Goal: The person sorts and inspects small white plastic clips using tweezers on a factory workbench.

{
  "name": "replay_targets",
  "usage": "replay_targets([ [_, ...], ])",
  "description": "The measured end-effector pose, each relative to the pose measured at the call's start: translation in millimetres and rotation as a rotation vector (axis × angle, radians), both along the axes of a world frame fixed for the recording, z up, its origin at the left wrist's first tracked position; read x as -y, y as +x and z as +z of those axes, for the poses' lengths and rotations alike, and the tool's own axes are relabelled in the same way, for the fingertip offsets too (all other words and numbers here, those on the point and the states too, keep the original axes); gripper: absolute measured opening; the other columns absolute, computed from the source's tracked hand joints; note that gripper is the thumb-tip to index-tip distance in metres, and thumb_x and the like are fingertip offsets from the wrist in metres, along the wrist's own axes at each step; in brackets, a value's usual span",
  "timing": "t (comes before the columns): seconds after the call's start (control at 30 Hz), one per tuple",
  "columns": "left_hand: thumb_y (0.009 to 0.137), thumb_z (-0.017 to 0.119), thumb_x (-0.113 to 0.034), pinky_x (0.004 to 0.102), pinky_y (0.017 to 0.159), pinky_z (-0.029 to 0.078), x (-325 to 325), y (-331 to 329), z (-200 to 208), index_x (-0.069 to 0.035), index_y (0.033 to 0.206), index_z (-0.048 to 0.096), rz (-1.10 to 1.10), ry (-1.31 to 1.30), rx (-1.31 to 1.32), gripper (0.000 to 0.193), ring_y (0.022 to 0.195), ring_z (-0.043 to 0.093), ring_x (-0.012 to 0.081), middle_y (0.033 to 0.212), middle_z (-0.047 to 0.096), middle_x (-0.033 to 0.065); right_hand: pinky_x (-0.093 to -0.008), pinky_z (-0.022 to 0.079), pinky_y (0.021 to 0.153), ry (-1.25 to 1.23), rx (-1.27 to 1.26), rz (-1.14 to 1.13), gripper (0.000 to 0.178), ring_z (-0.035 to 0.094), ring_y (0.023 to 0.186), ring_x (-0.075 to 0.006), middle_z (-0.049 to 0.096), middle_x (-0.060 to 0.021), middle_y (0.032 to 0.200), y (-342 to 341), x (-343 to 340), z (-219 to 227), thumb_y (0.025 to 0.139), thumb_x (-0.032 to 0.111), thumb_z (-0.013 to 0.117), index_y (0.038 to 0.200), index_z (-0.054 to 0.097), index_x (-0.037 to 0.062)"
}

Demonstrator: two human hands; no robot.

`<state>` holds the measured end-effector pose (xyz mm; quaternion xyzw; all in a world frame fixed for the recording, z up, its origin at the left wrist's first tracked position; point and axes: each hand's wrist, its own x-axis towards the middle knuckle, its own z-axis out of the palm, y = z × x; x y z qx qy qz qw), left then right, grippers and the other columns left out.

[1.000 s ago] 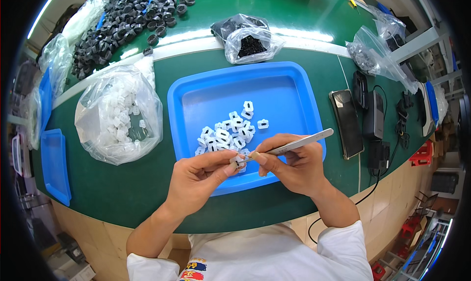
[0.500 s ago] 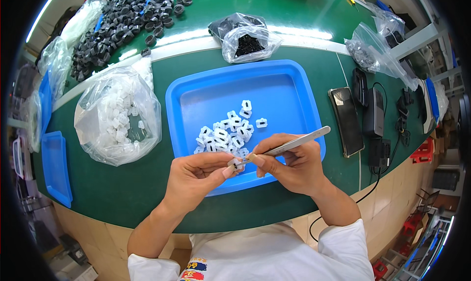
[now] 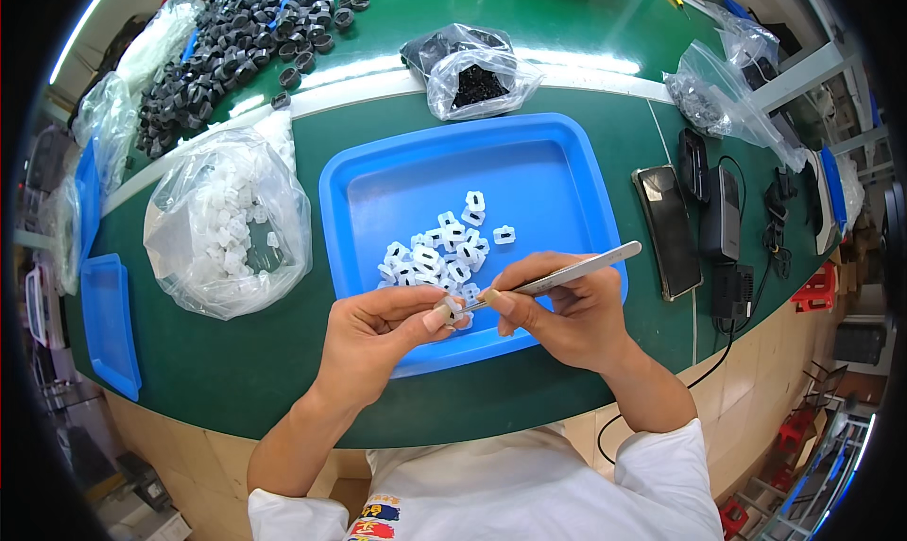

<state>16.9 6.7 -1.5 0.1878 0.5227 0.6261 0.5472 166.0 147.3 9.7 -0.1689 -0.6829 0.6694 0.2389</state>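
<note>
Metal tweezers are gripped by the right hand, slanted down leftward; at their tips, a small white part is pinched between thumb and fingers of the left hand, above the near side of the blue tray.

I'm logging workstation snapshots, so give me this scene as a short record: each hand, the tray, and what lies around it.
left hand: pinching a small white part
right hand: holding metal tweezers, tips at that part
blue tray: holds a loose pile of white parts
left of tray: clear bag with white pieces
beyond tray: bag of black pieces
right of tray: dark phone
</note>
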Motion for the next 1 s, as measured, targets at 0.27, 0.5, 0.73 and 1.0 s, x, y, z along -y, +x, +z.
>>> replay_targets([
  [0.27, 0.084, 0.060, -0.001, 0.0341, 0.080, 0.055, -0.2, 1.3, -1.8, 0.008, 0.105, 0.059, 0.022, 0.024, 0.014, 0.023, 0.089, 0.065, 0.0268, 0.097, 0.064, 0.0186, -0.0228, 0.052, 0.051, 0.032, -0.036, 0.000, 0.010, 0.062, 0.059, -0.0142, 0.063, -0.0111, 0.071, 0.5, 1.4, -0.4, 0.079, -0.003, 0.066, 0.087, 0.062, -0.0072],
  [0.5, 0.084, 0.060, 0.000, 0.0352, 0.080, 0.055, 0.1, 2.1, -0.5, 0.008, 0.105, 0.059, 0.017, 0.022, 0.029, 0.023, 0.090, 0.065, 0.0278, 0.098, 0.064, 0.0190, -0.0228, 0.052, 0.052, 0.022, -0.038, 0.003, 0.010, 0.062, 0.059, -0.0139, 0.063, -0.0114, 0.071, -1.2, 1.9, -0.9, 0.080, -0.002, 0.065, 0.087, 0.062, -0.0071],
  [0.73, 0.083, 0.061, 0.000, 0.0364, 0.080, 0.055, 1.1, 1.4, -1.9, 0.008, 0.104, 0.059, 0.012, 0.023, 0.066, 0.023, 0.089, 0.065, 0.0284, 0.097, 0.064, 0.0202, -0.0232, 0.052, 0.052, -0.032, -0.013, 0.008, 0.011, 0.062, 0.059, -0.0142, 0.063, -0.0117, 0.072, -0.5, 1.2, -1.5, 0.081, -0.001, 0.064, 0.090, 0.061, -0.0073],
  [1.0, 0.081, 0.063, 0.001, 0.0357, 0.079, 0.055, 1.7, 1.4, -1.7, 0.008, 0.105, 0.059, 0.022, 0.015, 0.090, 0.025, 0.088, 0.065, 0.0278, 0.097, 0.064, 0.0203, -0.0235, 0.052, 0.053, -0.027, -0.006, 0.040, 0.011, 0.063, 0.061, -0.0154, 0.063, -0.0124, 0.073, -0.8, 1.4, -2.5, 0.081, -0.002, 0.063, 0.090, 0.061, -0.0076],
])
